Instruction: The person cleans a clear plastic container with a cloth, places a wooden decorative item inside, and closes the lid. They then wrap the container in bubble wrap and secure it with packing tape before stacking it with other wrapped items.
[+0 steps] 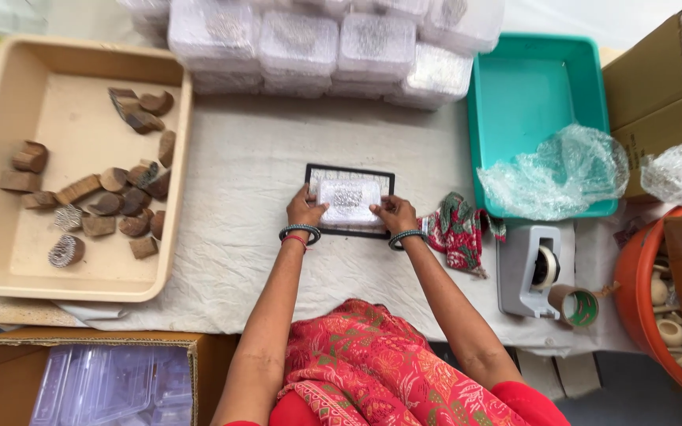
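Counted across the packing table

Two hands, left hand (303, 210) and right hand (395, 213), meet on one clear plastic box (348, 198) lying on one black-framed tray (350, 175). Left sits one beige tub (80, 71) with roughly twenty wooden blocks (112, 203). Right: one teal tray (532, 87), one tape dispenser (532, 268), one loose tape roll (576, 305), one orange bucket (633, 284). Far: about eight stacked filled boxes (333, 43).

Both bare arms reach toward twelve o'clock, the bangled left hand (303, 211) and right hand (395, 213) close together, fingers curled down.
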